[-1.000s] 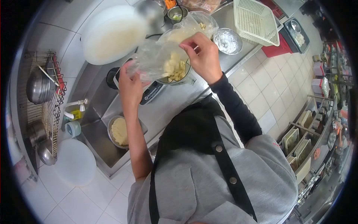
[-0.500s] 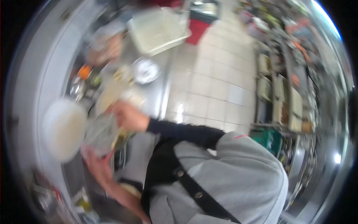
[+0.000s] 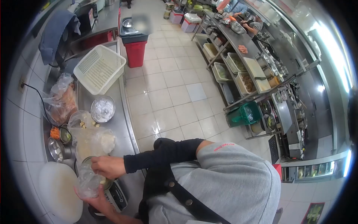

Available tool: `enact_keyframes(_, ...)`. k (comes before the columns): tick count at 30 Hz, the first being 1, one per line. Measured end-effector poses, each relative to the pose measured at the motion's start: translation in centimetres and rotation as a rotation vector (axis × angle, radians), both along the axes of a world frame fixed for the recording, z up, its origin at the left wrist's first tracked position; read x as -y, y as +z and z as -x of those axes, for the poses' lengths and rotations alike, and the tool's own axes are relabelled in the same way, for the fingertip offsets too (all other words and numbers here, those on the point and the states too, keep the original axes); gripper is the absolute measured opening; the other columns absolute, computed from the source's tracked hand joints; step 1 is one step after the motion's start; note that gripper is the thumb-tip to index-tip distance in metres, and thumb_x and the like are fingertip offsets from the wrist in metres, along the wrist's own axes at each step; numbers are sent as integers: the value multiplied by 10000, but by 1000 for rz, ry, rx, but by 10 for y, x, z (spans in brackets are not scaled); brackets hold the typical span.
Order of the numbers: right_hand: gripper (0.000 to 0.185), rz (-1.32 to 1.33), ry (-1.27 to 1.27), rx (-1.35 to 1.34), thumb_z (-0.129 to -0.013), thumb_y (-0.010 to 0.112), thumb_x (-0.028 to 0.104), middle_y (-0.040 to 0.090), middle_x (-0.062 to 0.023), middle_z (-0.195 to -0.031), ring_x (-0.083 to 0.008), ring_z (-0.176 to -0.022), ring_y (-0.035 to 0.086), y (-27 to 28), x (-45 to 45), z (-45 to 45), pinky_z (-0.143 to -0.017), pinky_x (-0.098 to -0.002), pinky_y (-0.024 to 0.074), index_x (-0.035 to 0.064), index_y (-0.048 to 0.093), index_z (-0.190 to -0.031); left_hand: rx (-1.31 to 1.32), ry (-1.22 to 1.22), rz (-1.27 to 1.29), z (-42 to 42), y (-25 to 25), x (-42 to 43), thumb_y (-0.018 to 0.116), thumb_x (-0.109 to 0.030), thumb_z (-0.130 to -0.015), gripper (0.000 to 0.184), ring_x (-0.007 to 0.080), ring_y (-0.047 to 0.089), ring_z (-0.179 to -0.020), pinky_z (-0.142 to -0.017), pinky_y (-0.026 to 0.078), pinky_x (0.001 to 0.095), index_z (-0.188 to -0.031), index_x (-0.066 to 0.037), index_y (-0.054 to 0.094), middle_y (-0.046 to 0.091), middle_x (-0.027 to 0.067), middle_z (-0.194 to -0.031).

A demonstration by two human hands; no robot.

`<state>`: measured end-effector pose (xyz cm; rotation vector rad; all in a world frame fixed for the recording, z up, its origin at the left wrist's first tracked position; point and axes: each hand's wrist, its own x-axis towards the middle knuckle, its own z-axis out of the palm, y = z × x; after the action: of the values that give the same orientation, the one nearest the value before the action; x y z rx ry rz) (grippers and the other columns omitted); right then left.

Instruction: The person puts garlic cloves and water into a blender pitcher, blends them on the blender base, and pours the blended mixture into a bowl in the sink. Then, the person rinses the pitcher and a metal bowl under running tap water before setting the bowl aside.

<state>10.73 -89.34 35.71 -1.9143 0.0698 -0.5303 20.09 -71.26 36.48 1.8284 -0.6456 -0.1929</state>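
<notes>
A clear plastic bag (image 3: pixel 88 182) bunches up above the scale area at the lower left of the counter. My left hand (image 3: pixel 97 201) grips its lower side, thumb up along the bag. My right hand (image 3: pixel 108 166) is closed at the upper edge of the bag, its fingertips partly hidden. Beneath my hands, a round rim shows, and a small pale piece (image 3: pixel 103 180) is by my left thumb. A kitchen scale (image 3: pixel 118 197) sits just right of my left hand. Beyond my right hand lie a bag of pale crumbs (image 3: pixel 86 143) and a white clump (image 3: pixel 106 142).
A white round board (image 3: pixel 60 192) is at the left wall. Farther along are a foil-like metal bowl (image 3: pixel 103 109), a bagged orange-pink mass (image 3: pixel 64 102), small bowls (image 3: pixel 56 150) and a white basket (image 3: pixel 100 70). Across the tiled aisle, shelves (image 3: pixel 238 72) stand; a person (image 3: pixel 253 26) works beyond.
The camera view has tilted up and sharpened, showing more of the kitchen. My hands stay at the plastic bag, and my right hand has come closer to my left.
</notes>
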Motion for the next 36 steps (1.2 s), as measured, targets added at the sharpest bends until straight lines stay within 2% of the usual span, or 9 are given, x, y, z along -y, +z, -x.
enact_keyframes(2,72,77,-64,18,-835,586,36,516,-157,-942,-373,-885,567,-8,0,-3,-770,-452,458,-6,579,-892,138,91,-113,-5,-3,-1,647,33,-833,773,316,441,-1267,-1002,439,402,-1487,-55,243,321,191,-1473)
enact_keyframes(5,66,15,-160,8,-850,587,54,524,-158,-952,-376,-878,563,10,2,5,-772,-455,453,-2,576,-884,-309,250,69,8,18,10,642,22,-852,735,274,505,-1176,-909,468,371,-1478,-62,266,376,178,-1441)
enact_keyframes(8,93,21,-122,-25,-859,593,79,524,-173,-960,-379,-901,558,0,-1,5,-776,-452,454,-7,566,-883,-320,289,72,2,10,8,641,-19,-890,666,223,542,-1081,-774,474,316,-1466,-67,309,456,146,-1385)
enact_keyframes(14,122,253,-61,-38,-769,629,74,512,-210,-979,-379,-948,545,-11,-4,7,-793,-440,460,-31,592,-820,-522,155,105,-14,-2,-5,605,-217,-975,561,178,552,-1040,-710,422,262,-1437,-21,354,495,113,-1375)
enact_keyframes(23,246,229,3,-199,-690,648,23,558,-219,-1002,-378,-983,539,-13,-3,3,-822,-442,470,-42,586,-920,-284,99,118,7,5,4,643,-156,-941,624,298,459,-1267,-1061,403,425,-1436,12,301,414,207,-1406)
enact_keyframes(26,258,230,-52,-69,-692,644,21,574,-217,-959,-384,-986,534,-9,-4,7,-832,-440,469,-48,573,-931,-217,-43,157,10,2,5,710,-48,-857,772,312,418,-1295,-1066,395,441,-1464,-6,235,375,205,-1433)
enact_keyframes(32,192,283,-61,-55,-675,646,55,570,-222,-915,-398,-958,527,-31,0,-2,-839,-439,464,-38,568,-823,-50,81,66,9,-4,21,753,29,-755,906,334,384,-1321,-1082,374,463,-1480,-30,212,348,212,-1446)
enact_keyframes(34,167,346,-47,-1,-661,650,75,578,-224,-922,-401,-937,525,-51,5,-14,-845,-442,460,-25,577,-773,180,81,19,-14,-35,7,750,12,-759,827,320,434,-1295,-1062,394,455,-1455,-2,303,409,213,-1427)
enact_keyframes(36,215,318,3,14,-648,659,68,588,-232,-928,-409,-954,534,-37,21,-7,-882,-444,454,-30,623,-836,49,105,-82,-19,-39,2,740,-18,-775,656,294,518,-1218,-1051,396,422,-1363,22,452,525,186,-1348)
